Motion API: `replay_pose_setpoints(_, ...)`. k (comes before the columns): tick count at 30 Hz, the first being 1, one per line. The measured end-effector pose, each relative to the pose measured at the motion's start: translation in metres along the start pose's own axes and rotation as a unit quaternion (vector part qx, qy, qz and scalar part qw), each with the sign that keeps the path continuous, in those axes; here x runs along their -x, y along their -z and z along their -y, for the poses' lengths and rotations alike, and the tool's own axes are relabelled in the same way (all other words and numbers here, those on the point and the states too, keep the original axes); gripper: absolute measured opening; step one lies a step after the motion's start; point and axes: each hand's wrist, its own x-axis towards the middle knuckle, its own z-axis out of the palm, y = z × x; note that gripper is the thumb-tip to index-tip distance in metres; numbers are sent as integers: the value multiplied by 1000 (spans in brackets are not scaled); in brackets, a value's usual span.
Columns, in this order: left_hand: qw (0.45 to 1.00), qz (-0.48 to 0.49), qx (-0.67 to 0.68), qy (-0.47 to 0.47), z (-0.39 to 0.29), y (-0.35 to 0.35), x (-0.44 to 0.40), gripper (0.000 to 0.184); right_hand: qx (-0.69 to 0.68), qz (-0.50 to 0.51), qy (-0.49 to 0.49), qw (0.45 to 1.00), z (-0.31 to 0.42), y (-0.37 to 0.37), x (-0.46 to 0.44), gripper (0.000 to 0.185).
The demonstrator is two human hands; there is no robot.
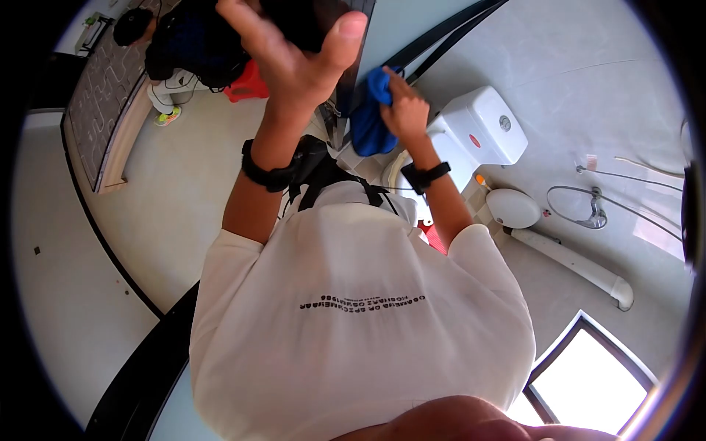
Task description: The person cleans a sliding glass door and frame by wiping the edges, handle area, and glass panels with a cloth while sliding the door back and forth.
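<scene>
My left hand [301,70] is raised at the top of the head view, its thumb and a finger spread apart. Nothing shows in it, though some fingertips pass out of the frame. My right hand [406,110] grips a blue cloth [373,136], which hangs down below the fingers. The cloth lies against the dark-framed edge of a door or panel [412,26]. A black band circles each wrist.
At right stand a white toilet [485,125], a round white basin or lid [513,209], a shower tap [594,213] and a white pipe [570,261]. At upper left, a person in dark clothes [195,44] is near a red stool [248,82] and a bed [110,95].
</scene>
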Motion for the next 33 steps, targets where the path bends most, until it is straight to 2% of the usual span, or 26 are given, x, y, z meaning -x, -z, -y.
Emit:
replay_pose_setpoints(2,994,-5,62,-85,-1,-4,-12,80,42,-25,-30,998,-22,7,-19,39)
replay_pose_setpoints(3,998,-6,45,-45,6,-1,-13,93,64,-39,-50,996,-36,3,-30,41)
replay_pose_setpoints(5,996,-15,57,-64,1,-9,-15,89,97,-37,-85,991,-60,7,-50,46)
replay_pose_setpoints(7,993,-20,74,-89,-5,-14,-16,78,101,-44,-101,989,-86,7,-72,49)
replay_pose_setpoints(8,993,-21,75,-92,-7,-14,-17,78,112,-40,-137,983,-97,9,-82,52)
replay_pose_setpoints(10,999,-30,5,-24,-9,-12,-15,102,115,-36,-172,978,-116,14,-101,55)
replay_pose_setpoints(12,1000,-21,-7,-19,-13,-13,-12,103,147,32,-234,961,-130,19,-121,59)
replay_pose_setpoints(15,998,-28,-47,-11,-9,-8,-7,112,148,38,-246,957,-146,12,-143,57)
replay_pose_setpoints(16,997,-42,-21,-63,6,-9,-5,104,140,34,-248,958,-149,8,-149,57)
replay_pose_setpoints(18,998,33,-7,-49,18,14,14,89,161,27,-254,953,-162,8,-154,57)
replay_pose_setpoints(20,997,6,-34,-71,9,11,16,73,162,22,-257,952,-177,11,-160,57)
replay_pose_setpoints(22,995,-20,-92,-24,12,17,25,85,167,27,-248,954,-193,13,-166,58)
replay_pose_setpoints(28,978,-57,-199,-6,-4,24,44,84,196,51,-227,953,-286,23,-214,60)
replay_pose_setpoints(30,973,-63,-224,-5,-6,18,44,84,181,49,-268,945,-318,27,-236,61)
replay_pose_setpoints(33,967,-67,-247,-7,-6,13,43,84,164,40,-263,950,-355,28,-258,60)
